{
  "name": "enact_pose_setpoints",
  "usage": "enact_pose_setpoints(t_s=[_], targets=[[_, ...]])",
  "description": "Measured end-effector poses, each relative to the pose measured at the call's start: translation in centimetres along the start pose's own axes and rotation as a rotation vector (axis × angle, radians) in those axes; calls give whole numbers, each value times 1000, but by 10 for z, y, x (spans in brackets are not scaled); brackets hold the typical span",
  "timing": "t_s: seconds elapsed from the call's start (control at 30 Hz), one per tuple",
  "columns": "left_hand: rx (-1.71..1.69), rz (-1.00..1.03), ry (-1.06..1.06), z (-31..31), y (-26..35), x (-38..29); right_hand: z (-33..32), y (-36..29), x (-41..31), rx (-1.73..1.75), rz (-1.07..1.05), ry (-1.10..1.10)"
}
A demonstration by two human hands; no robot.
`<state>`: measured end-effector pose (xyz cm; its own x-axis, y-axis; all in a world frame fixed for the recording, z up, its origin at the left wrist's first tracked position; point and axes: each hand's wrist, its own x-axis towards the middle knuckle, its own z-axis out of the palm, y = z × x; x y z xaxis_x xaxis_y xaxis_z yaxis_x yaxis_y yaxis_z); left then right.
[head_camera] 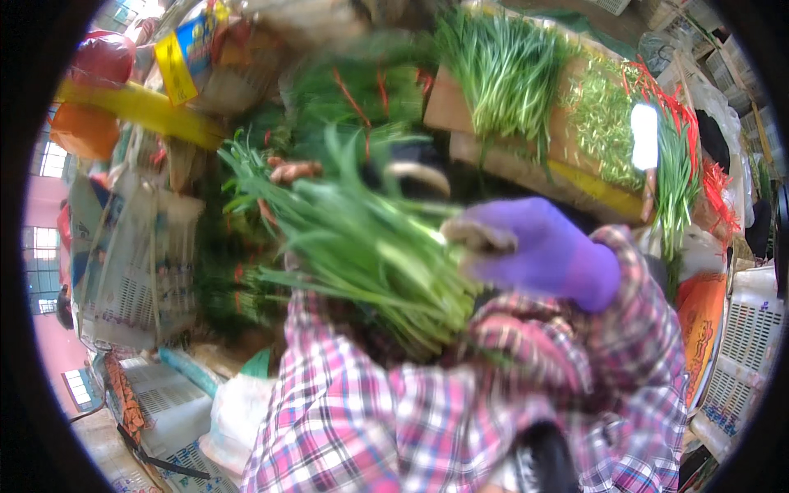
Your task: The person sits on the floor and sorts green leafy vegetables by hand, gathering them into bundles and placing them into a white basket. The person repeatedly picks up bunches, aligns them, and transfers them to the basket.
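Observation:
My right hand (533, 252), in a purple glove with soiled fingertips, grips the pale stem end of a bunch of long green leaves (376, 246) that look like garlic chives. The bunch lies slantwise over my lap, its tips towards the left, blurred by motion. Bare fingers of my left hand (294, 171) close around the leaves near their tips; the rest of that hand is hidden behind them. Further off, a loose heap of the same greens (508, 74) rests on a board (453, 101), beside scattered short cut pieces (601, 117).
Bundles with red ties (363, 92) are stacked ahead and to the left (240, 283). Red strips (718, 197) hang at the right by more greens (675, 166). White plastic crates (743, 345) stand right and left (132, 277). A white bag (237, 419) sits at lower left.

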<state>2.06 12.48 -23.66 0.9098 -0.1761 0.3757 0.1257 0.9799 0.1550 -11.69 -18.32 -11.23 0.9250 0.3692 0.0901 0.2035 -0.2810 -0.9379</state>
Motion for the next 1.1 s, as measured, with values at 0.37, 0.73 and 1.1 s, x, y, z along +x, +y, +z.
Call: enact_pose_setpoints(t_s=[0.37,0.73,1.1], targets=[[-325,-167,-101,-21,13,1,5,5,-8,-493,-72,254],[-423,-256,-179,-19,5,8,-4,36,15,251,484,3],[407,-67,-106,-42,7,5,29,-47,4,-1081,-411,253]])
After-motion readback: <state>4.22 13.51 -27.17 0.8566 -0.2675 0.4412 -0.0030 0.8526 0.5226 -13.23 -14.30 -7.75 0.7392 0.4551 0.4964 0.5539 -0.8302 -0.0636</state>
